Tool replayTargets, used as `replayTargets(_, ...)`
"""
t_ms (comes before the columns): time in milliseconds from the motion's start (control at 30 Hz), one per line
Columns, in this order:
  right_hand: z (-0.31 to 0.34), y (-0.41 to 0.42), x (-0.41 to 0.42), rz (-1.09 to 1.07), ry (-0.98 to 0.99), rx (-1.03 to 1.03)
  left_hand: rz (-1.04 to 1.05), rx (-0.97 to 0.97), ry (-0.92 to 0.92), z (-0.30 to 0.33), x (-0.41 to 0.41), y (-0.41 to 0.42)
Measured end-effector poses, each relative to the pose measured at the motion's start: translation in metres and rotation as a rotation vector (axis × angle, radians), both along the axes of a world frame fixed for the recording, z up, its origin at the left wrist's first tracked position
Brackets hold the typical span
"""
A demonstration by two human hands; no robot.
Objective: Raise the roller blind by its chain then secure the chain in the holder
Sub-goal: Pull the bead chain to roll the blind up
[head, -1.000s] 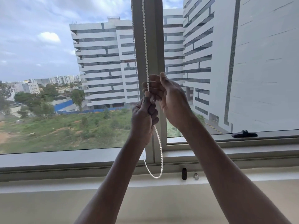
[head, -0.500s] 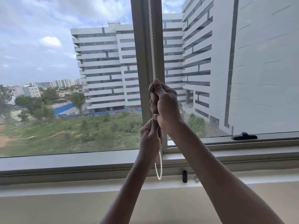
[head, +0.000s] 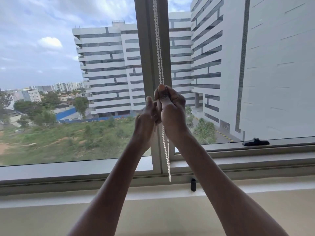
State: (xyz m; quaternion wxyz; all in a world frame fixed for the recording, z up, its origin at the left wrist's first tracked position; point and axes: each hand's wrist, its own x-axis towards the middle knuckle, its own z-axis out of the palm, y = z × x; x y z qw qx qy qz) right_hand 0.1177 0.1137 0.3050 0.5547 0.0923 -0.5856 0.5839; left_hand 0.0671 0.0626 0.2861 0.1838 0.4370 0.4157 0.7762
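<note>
A white beaded chain (head: 158, 48) hangs in a loop down the grey window mullion (head: 146, 48), its bottom end near the sill. My right hand (head: 171, 109) is closed around both strands at mid-window height, thumb up. My left hand (head: 147, 120) is just left of it and slightly lower, fingers curled beside the chain; whether it grips a strand I cannot tell. A small black chain holder (head: 193, 184) stands on the sill, right of the loop's end. The roller blind itself is out of view above.
A black window handle (head: 255, 142) lies on the right frame's lower rail. The pale sill ledge (head: 85, 193) runs the full width below the glass. Outside are white buildings and a grassy lot.
My left hand has risen from below the right hand to beside it. The chain loop below the hands hangs longer and narrower than before.
</note>
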Motion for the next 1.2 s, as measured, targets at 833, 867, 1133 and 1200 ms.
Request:
replayTargets(833,-0.071,0.004,0.009,0.004,-0.174,-0.008,-0.159,0.184,-0.113,0.061,0.027,0.006)
replayTargets(867,-0.07,0.004,0.009,0.027,-0.188,0.002,-0.158,0.191,-0.111,0.061,0.026,0.004)
replayTargets(1133,-0.032,0.011,0.024,0.194,-0.261,-0.065,-0.144,0.228,-0.111,0.054,0.023,-0.009)
replayTargets(1200,-0.012,0.011,0.026,0.16,-0.25,-0.077,-0.153,0.241,-0.107,0.046,0.024,-0.008)
